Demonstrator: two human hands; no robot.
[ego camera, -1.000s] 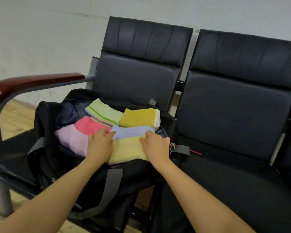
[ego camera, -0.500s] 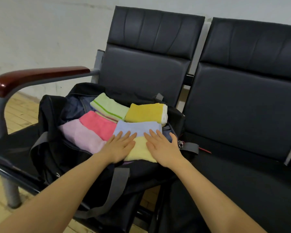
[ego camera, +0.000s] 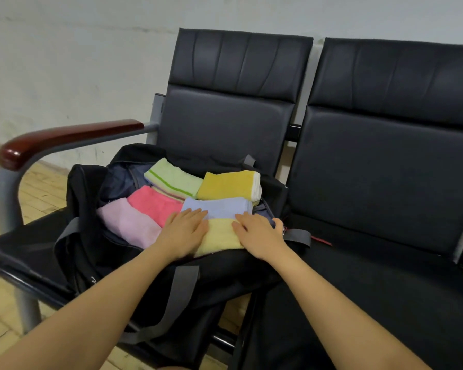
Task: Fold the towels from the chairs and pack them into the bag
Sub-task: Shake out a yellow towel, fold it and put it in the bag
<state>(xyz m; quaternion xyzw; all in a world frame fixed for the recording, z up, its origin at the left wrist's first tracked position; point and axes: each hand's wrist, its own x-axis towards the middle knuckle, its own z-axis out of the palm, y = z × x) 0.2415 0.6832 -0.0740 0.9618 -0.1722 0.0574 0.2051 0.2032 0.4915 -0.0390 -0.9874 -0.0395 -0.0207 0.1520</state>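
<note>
An open black bag (ego camera: 86,252) sits on the left chair seat, filled with several folded towels. A pale yellow towel (ego camera: 219,235) lies at the bag's near edge, with a light blue towel (ego camera: 219,206) just behind it. My left hand (ego camera: 183,232) and my right hand (ego camera: 257,233) lie flat on the pale yellow towel, fingers straight, fingertips reaching the blue one. A mustard towel (ego camera: 227,184), a light green striped towel (ego camera: 173,178), a coral pink towel (ego camera: 155,204) and a light pink towel (ego camera: 130,222) fill the remaining space.
The bag's grey strap (ego camera: 177,295) hangs over the seat front. A wooden armrest (ego camera: 64,137) on a grey metal frame stands to the left. The right black chair seat (ego camera: 385,276) holds nothing. A white wall is behind, wooden floor (ego camera: 35,188) to the left.
Both hands went from curled at the yellow towel's edges to flat on top of it, and have spread slightly further apart. The view shifted a little.
</note>
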